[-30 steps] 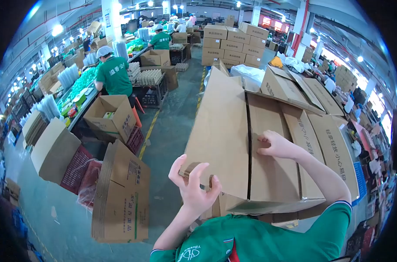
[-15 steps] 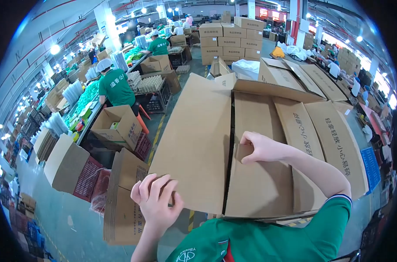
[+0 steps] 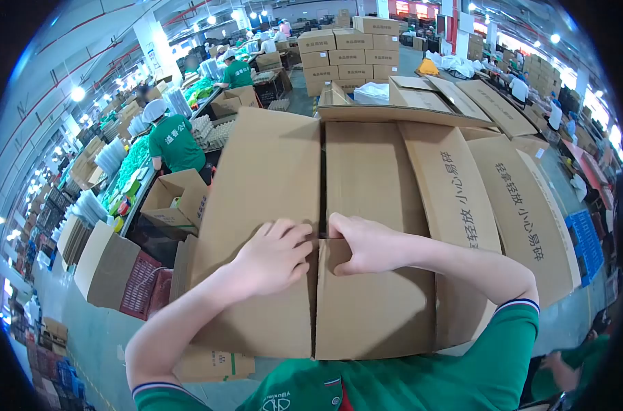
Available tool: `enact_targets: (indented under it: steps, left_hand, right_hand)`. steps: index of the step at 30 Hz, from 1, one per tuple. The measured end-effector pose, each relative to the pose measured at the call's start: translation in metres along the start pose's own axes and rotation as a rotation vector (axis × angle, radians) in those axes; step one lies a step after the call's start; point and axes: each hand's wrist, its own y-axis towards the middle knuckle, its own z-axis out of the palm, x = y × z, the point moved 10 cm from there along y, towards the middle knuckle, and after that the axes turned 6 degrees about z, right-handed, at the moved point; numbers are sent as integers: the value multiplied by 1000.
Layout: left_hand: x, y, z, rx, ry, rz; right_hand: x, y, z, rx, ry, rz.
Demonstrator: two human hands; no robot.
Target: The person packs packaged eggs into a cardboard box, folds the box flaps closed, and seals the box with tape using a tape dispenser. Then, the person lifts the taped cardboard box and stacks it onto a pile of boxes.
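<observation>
Left hand (image 3: pixel 274 257) rests palm-down on the left panel (image 3: pixel 270 171) of a brown corrugated carton (image 3: pixel 373 315), fingers bent beside the dark centre seam (image 3: pixel 322 171); whether it grips cannot be determined. Right hand (image 3: pixel 363 245) bears on the right panel (image 3: pixel 373 164) near the same seam, thumb and index finger spread apart in a hook; a hold on the panel edge cannot be confirmed. Carton lies directly beneath both hands. Right of the hands, printed cardboard panels (image 3: pixel 462 198) slope outward, with a blue plastic crate (image 3: pixel 585 246) beyond. Well ahead, stacked cartons (image 3: pixel 352 58) stand. Left of the hands: an open carton (image 3: pixel 167 209), a red plastic crate (image 3: pixel 140 284) and, farther off, a white-capped co-worker (image 3: pixel 178 140).
</observation>
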Motion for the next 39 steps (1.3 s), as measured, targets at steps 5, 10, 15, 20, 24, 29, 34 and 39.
enact_targets:
  steps: [5, 10, 15, 20, 24, 29, 34, 39]
  left_hand:
    - [13, 38, 59, 235, -122, -52]
    - [13, 57, 84, 608, 77, -67]
    - [12, 60, 94, 650, 288, -26]
    - [23, 60, 105, 334, -1, 1]
    - [28, 58, 104, 306, 222, -13]
    - [52, 57, 106, 156, -295, -188]
    - [61, 51, 102, 24, -439, -274]
    - [63, 52, 98, -14, -514, -275]
  right_hand:
    - [15, -18, -1, -65, -14, -79]
    - [26, -32, -8, -118, -115, -91]
    - [28, -32, -11, -143, -145, -129]
    - [30, -30, -19, -171, -247, -198]
    - [-2, -8, -13, -68, -258, -69]
    - [-58, 11, 2, 164, -116, 205]
    - [-107, -37, -27, 246, -427, 496]
    - [-87, -97, -124, -77, -881, 579]
